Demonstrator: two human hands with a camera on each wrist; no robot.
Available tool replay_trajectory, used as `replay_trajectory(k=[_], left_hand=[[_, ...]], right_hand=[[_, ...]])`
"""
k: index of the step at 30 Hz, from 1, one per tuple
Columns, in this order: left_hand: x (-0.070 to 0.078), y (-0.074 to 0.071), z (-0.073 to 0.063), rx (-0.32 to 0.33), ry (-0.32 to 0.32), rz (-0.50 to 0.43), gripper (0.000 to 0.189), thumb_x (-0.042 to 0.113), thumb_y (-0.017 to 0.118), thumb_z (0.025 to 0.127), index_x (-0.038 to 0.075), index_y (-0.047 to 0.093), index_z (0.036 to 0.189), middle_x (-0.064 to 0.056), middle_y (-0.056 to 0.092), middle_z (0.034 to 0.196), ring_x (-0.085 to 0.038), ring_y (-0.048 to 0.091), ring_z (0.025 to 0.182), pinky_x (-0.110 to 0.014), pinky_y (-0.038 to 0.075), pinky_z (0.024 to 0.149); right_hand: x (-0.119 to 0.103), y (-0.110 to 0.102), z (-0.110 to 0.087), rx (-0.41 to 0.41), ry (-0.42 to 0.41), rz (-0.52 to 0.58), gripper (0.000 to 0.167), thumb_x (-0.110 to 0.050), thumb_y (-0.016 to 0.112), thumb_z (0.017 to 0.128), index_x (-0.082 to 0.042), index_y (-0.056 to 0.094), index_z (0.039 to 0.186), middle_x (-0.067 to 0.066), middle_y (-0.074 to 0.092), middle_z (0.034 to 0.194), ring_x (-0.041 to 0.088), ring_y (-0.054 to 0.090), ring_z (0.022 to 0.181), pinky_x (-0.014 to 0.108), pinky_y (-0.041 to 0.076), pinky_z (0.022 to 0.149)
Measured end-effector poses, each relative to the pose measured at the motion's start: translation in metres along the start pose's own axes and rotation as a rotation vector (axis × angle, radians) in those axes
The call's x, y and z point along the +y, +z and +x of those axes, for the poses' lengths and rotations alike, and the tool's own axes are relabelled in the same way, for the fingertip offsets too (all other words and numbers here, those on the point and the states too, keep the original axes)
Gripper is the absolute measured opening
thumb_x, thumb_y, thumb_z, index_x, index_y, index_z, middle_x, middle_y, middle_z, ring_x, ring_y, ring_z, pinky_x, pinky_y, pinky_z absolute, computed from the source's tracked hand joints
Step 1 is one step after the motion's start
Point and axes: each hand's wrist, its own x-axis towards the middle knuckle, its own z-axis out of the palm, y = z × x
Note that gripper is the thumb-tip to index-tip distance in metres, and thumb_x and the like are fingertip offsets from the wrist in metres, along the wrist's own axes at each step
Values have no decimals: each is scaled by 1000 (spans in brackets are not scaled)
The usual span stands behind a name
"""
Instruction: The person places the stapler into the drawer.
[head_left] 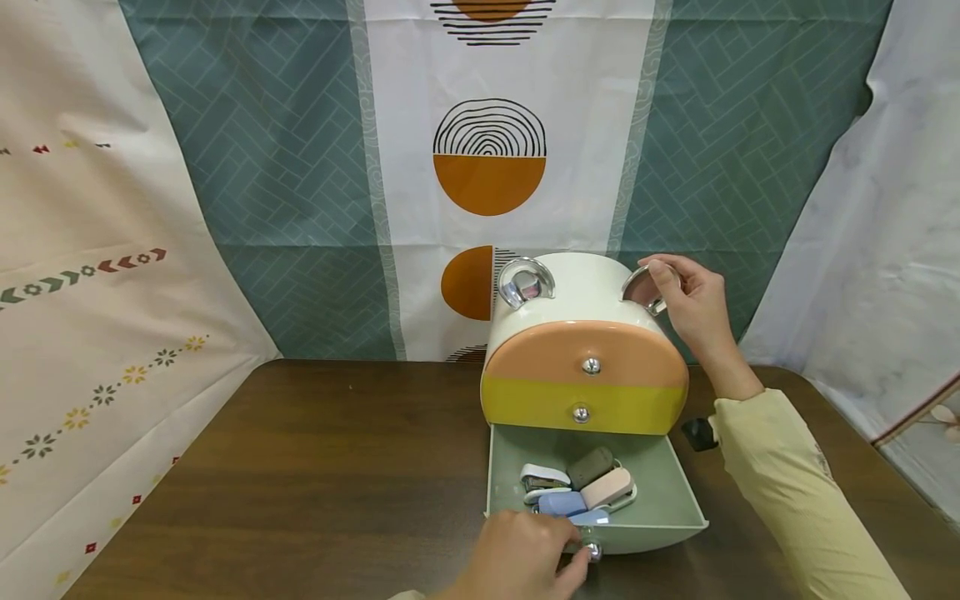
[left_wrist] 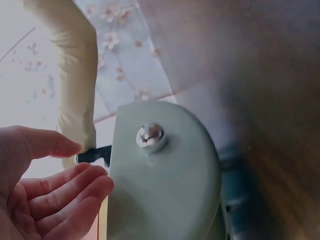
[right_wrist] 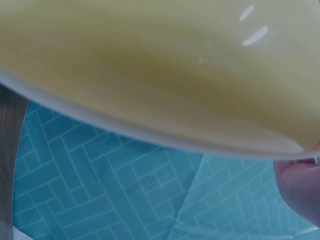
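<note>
A small rounded chest of drawers (head_left: 585, 350) with two silver-rimmed ears stands on the table. My right hand (head_left: 699, 312) grips its right ear (head_left: 643, 287) between thumb and fingers. The green bottom drawer (head_left: 663, 475) is pulled out, with several small staplers inside, among them a white one (head_left: 546, 473), a pink one (head_left: 607, 487) and a blue one (head_left: 561, 503). By the drawer's front, my left hand (head_left: 517, 557) is beside the silver knob (left_wrist: 150, 136). The left wrist view shows its fingers (left_wrist: 75, 187) loosely bent, with a gap between them and that knob.
Above the open drawer are a yellow drawer (head_left: 525, 404) and an orange one (head_left: 532, 354), both closed, each with a silver knob. The brown wooden table (head_left: 337, 467) extends to the left. Patterned cloths (head_left: 285, 167) hang behind and at both sides.
</note>
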Motion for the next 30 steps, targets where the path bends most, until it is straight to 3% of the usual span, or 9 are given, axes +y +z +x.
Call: replay_trajectory(k=[3,6,13,25,30], left_hand=[[4,7,-1,-13,16,102,25,37,73,70,24,57,55,16,49,46,3,41,39,-15,20,37],[7,12,-1,-77,17,181,35,42,70,70,23,48,50,13,41,42,-2,39,36,-20,16,35],[13,23,-1,-250,-61,224,43,46,66,73,23,45,44,10,41,40,-7,40,35,-23,22,31],[22,34,4,-343,-163,296,44,46,63,74,22,46,42,9,45,42,-8,42,38,-26,22,30],[24,36,7,-325,-165,318,42,44,65,71,22,47,41,10,46,42,-8,41,37,-25,21,30]], right_hand=[[-6,0,-2,1,2,18,24,-19,54,92,0,66,101,-16,57,60,6,26,38,23,24,42],[-13,0,-3,1,2,26,24,-16,53,92,3,65,101,-17,57,60,5,28,40,21,25,43],[-2,-1,0,-2,10,11,24,-18,54,92,1,65,101,-17,57,60,7,26,40,23,24,43],[4,-1,0,-5,-1,16,26,-19,53,92,1,65,103,-17,58,61,10,23,38,27,20,41],[3,0,0,-9,-8,21,28,-19,53,92,4,64,104,-18,59,62,8,29,39,26,23,43]])
